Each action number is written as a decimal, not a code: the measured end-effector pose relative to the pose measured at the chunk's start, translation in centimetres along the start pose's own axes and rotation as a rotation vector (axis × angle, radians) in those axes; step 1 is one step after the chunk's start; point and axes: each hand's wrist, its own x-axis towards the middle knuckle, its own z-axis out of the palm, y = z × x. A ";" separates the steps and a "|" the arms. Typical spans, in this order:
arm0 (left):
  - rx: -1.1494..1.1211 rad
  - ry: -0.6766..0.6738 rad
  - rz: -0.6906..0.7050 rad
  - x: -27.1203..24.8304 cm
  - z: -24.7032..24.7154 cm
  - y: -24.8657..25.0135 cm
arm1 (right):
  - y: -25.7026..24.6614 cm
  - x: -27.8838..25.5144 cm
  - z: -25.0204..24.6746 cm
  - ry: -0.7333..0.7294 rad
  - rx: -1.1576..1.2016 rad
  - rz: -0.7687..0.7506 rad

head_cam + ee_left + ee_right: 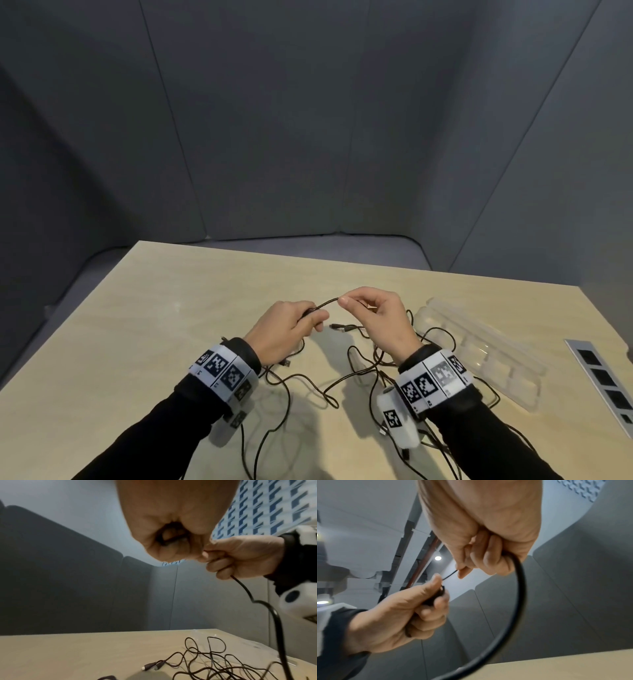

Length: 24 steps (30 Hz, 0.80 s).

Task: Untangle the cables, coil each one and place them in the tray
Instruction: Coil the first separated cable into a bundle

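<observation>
Both my hands, left (286, 327) and right (378, 317), grip one black cable (325, 304); pulling risks tightening the tangle (370, 370) at six o'clock.

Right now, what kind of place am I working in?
Probably an office booth or data-recording station: grey padded partition panels enclose a light wood-look table, a power-socket strip is set into it, and both hands wear tracking-marker wristbands.

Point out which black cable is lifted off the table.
The black cable stretched between the left hand and right hand; the other cables lie tangled on the table.
</observation>
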 end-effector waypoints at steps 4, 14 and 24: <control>-0.616 0.284 -0.204 0.1 -0.3 0.3 | 1.1 -0.3 -0.4 0.034 0.177 0.140; -1.047 0.455 -0.265 0.6 -1.1 2.9 | 3.8 -2.8 2.4 -0.322 0.305 0.400; -0.363 0.488 -0.198 1.2 -1.2 0.6 | -1.9 -2.2 0.1 -0.641 -0.109 0.172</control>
